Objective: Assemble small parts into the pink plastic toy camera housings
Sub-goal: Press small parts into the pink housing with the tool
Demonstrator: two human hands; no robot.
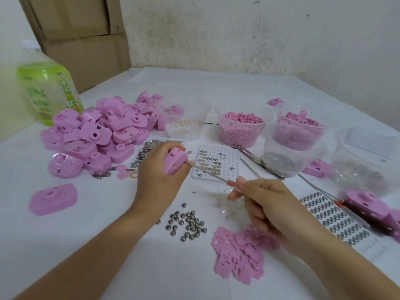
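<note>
The pink plastic toy camera housing (175,160) sits gripped in my left hand (160,172) above the white table (104,239). My right hand (262,204) pinches the thin red-handled metal pick (207,173), its tip at the housing's edge. If the tip skids, I reckon it jabs my left hand, or the housing twists free and drops among the loose silver button cells (190,224).

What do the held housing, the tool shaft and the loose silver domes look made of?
The housing looks matte moulded plastic: opaque, even pink. The tool shaft seems bare metal: thin, grey sheen. The silver domes are probably metal, given bright highlights; coated plastic is possible.
</note>
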